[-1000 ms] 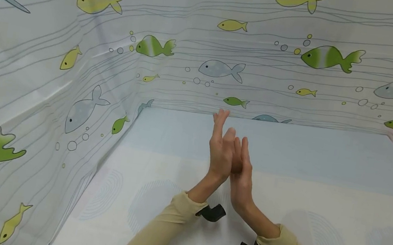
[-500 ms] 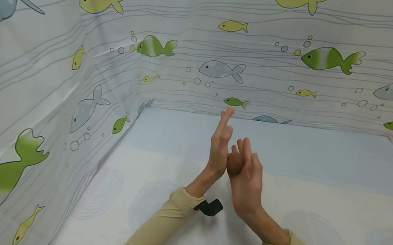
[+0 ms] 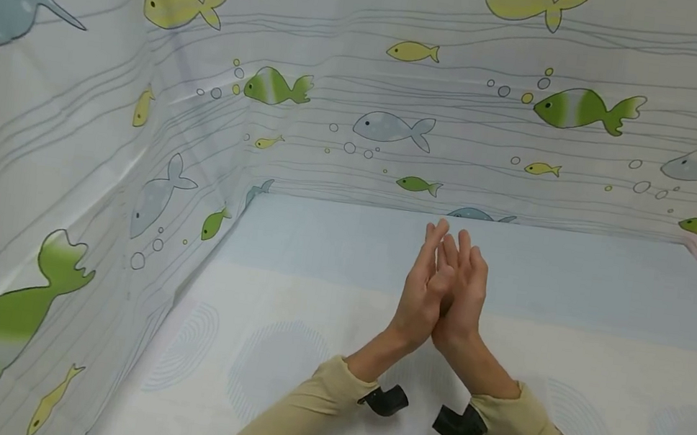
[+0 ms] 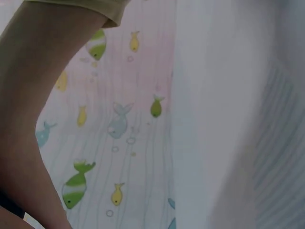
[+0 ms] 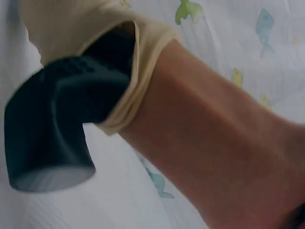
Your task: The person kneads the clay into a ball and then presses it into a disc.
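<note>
Near the middle of the head view, my left hand (image 3: 422, 300) and right hand (image 3: 464, 300) are raised palm to palm, fingers pointing up and fairly straight. A small brown ball (image 3: 446, 305) is pressed between the palms; only a dark sliver of it shows, and its material is unclear. The left wrist view catches a bare forearm (image 4: 28, 95) but not the ball. A bare forearm (image 5: 209, 138) with a rolled cuff fills much of the right wrist view, where the ball is also out of sight.
Below the hands lies a white and pale blue table surface (image 3: 550, 278) with printed circles. Fish-patterned curtains (image 3: 339, 78) hang behind and to the left. Black angled mounts, such as the left one (image 3: 387, 401), stick out from both wrists.
Half a second ago the palms were further apart and the brown ball showed plainly against the right palm. The left hand has since moved right and down, covering most of the ball.
</note>
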The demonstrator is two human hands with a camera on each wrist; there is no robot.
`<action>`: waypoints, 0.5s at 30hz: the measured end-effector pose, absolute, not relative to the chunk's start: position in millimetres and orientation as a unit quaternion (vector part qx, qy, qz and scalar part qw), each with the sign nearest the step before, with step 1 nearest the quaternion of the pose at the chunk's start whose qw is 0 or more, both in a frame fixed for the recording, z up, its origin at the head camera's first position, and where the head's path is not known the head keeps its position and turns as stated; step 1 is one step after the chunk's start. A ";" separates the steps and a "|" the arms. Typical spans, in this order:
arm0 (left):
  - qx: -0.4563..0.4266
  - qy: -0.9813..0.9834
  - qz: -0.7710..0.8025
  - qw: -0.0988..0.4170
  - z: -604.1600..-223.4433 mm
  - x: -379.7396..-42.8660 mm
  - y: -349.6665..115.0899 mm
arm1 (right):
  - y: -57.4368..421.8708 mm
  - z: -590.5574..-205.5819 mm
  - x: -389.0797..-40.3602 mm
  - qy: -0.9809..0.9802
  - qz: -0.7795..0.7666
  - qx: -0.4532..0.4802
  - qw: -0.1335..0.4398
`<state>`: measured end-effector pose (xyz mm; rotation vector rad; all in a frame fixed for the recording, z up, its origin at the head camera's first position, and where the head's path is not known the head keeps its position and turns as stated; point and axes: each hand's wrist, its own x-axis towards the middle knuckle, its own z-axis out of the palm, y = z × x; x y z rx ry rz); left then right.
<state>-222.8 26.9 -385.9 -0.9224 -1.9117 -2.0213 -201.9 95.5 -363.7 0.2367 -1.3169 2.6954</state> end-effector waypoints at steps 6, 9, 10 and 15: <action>-0.320 -0.655 -0.675 0.116 -386.6 -216.6 27.4 | 102.7 -365.4 -213.4 -0.422 0.900 0.075 0.080; -0.321 -0.655 -0.673 0.118 -385.1 -211.8 26.7 | 108.3 -365.2 -222.5 -0.411 0.903 0.081 0.094; -0.323 -0.658 -0.670 0.122 -384.3 -209.9 26.5 | 110.0 -365.2 -225.7 -0.411 0.902 0.084 0.101; -0.335 -0.664 -0.651 0.152 -380.1 -201.7 27.3 | 114.4 -367.1 -237.0 -0.401 0.902 0.106 0.123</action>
